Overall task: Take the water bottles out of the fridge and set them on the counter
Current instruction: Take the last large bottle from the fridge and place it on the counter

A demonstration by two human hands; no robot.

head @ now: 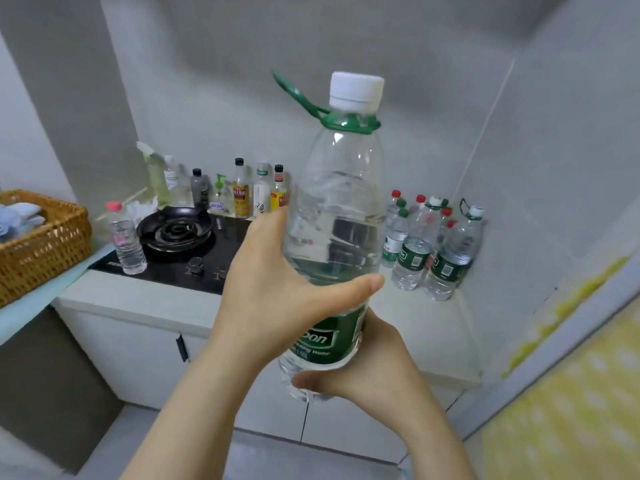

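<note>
A large clear water bottle (341, 216) with a white cap, green carry loop and green label is held upright in mid-air in front of me, above the counter's (138, 299) front edge. My left hand (273, 289) grips its middle, thumb across the front. My right hand (367, 368) grips its lower part, fingers wrapped round the base. Several water bottles (429, 244) with red, green and white caps stand grouped in the counter's back right corner. A small bottle with a pink cap (126, 240) stands on the stove's left edge.
A black stove top (166, 265) carries a dark pan (175, 228). Sauce and cleaner bottles (242, 192) line the back wall. A wicker basket (38, 244) with cloths sits on the left. A yellow surface (571, 410) fills the lower right.
</note>
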